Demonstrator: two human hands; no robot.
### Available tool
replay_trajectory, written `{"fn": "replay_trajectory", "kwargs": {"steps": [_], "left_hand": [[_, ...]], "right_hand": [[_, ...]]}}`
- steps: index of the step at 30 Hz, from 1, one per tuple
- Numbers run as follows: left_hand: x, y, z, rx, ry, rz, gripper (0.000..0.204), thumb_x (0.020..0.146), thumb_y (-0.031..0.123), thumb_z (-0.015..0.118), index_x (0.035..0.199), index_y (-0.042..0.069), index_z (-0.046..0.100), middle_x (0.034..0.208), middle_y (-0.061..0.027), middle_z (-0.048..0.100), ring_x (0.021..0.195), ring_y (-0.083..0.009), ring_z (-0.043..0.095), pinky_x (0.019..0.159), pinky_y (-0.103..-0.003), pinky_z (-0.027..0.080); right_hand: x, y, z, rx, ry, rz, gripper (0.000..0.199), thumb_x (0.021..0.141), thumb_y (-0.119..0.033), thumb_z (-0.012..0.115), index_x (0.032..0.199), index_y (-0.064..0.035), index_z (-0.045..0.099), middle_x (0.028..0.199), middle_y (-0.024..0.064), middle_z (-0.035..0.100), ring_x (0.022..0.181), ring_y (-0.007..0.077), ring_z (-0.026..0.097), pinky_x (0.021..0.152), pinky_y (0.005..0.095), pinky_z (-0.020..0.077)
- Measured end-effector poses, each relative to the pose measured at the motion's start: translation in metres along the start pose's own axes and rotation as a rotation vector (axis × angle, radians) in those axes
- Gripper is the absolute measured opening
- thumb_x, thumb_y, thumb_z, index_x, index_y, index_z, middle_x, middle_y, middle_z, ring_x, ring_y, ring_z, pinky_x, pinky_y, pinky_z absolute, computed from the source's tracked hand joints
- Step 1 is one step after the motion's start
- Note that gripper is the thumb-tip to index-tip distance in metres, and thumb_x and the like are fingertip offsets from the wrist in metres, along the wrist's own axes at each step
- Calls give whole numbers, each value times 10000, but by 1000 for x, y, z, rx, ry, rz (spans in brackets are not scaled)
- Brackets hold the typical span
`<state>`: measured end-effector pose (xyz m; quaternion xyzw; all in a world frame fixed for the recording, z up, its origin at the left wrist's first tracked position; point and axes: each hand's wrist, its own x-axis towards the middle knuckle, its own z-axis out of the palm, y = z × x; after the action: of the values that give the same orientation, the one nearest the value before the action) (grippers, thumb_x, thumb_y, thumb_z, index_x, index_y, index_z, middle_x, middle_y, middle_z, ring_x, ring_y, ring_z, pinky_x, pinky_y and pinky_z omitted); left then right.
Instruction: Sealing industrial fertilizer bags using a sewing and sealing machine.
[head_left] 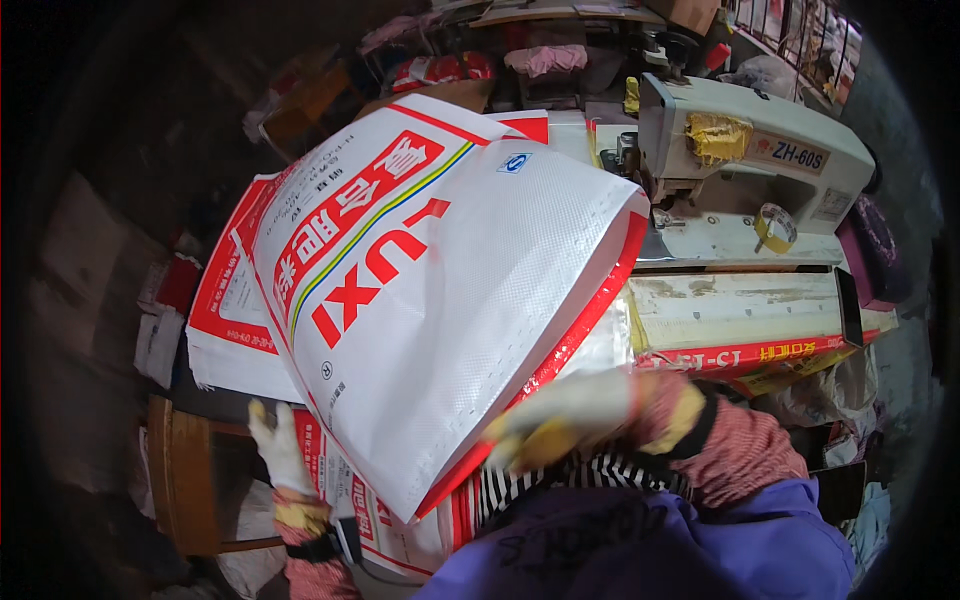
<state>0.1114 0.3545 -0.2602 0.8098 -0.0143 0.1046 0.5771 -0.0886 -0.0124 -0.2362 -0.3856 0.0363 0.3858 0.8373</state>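
A large white woven plastic sack with red print and a blue-yellow stripe lies slanted over a stack of similar sacks. Its red-edged side bulges up toward me at the lower right. My right hand, in a white glove with yellow fingertips, is at that red edge. Motion smears its fingers, so I cannot tell whether they grip the edge. My left hand, gloved the same way, is beside the sack's lower left side. Its fingers point up and apart, with nothing visible in them.
An industrial sewing machine stands at the right, with a roll of tape on its bed. In front of it is a worn, pale work surface. A wooden stool or frame stands at lower left. Another printed sack lies close to my body.
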Motion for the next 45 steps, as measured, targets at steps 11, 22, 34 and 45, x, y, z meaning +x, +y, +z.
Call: {"fn": "replay_trajectory", "kwargs": {"steps": [11,22,34,45], "left_hand": [[-124,-40,-19,-579,-594,-412,399,977,256,450,1252,-33,448,1209,-123,544,1104,-218,536,948,-344,440],[-177,-126,-98,539,-483,300,529,672,-132,529,1190,-31,492,977,-257,569,908,-422,559,778,-413,467],[-233,-162,-82,434,-1256,-133,297,816,155,584,1097,60,588,893,-150,633,816,-284,623,695,-372,492],[-375,-244,-188,28,-138,-1203,345,911,351,500,1018,39,600,797,-115,623,676,-254,576,646,-375,459]], "right_hand": [[-24,-15,-105,459,327,-1080,361,950,-282,416,1205,-40,500,1141,100,580,1035,234,567,842,414,471],[7,19,-138,330,659,-940,532,878,-330,561,1296,-33,420,1223,137,516,1058,268,541,874,408,464],[-88,44,-177,119,681,-884,581,930,-375,492,1360,-6,361,1330,151,460,1157,258,509,935,375,460],[122,116,-71,-920,542,-18,339,745,-208,660,1040,-67,568,681,137,591,607,304,601,544,367,486]]}}
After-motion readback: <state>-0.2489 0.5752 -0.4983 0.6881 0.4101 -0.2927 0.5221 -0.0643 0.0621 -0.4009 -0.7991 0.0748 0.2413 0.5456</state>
